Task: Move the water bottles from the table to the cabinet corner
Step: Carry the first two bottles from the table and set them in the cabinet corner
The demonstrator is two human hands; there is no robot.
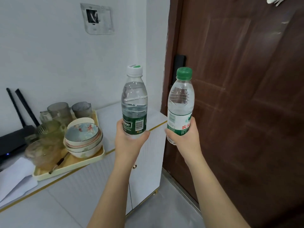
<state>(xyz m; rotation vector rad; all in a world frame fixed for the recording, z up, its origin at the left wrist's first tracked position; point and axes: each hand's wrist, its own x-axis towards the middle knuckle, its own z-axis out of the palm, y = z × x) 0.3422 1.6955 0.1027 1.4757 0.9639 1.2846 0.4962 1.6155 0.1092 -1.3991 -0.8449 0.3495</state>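
Observation:
My left hand (pixel 130 140) grips the lower part of a clear water bottle with a white cap and dark green label (pixel 134 102), held upright above the right end of the white cabinet top (pixel 113 129). My right hand (pixel 184 139) holds a second clear bottle with a green cap and a white, red and green label (pixel 180 102), upright in the air in front of the brown door, just right of the cabinet's corner. Both bottles are off any surface.
A cream tray (pixel 92 159) on the cabinet carries stacked bowls (pixel 83 137) and several glass cups (pixel 54 122). A black router (pixel 14 139) and white paper (pixel 14 175) lie at the left. The brown door (pixel 246 96) stands at the right, grey floor below.

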